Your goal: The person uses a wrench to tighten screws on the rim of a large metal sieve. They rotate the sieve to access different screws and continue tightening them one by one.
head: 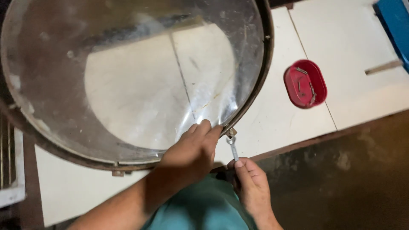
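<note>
A large round drum (128, 81) with a clear skin and a rusty metal hoop (260, 81) rests on a white table (272, 119). My left hand (194, 149) lies flat on the hoop's near edge, fingers pressing the rim by a small lug (230, 131). My right hand (251, 183) grips a small silver wrench (232, 147), whose head is set on the bolt at that lug.
A red oval tray (305, 83) with a few bolts sits to the right on the table. A blue object (394, 21) is at the top right corner. Beyond the table's front edge is a dark brown floor (341, 179). A white grille (10, 162) stands at left.
</note>
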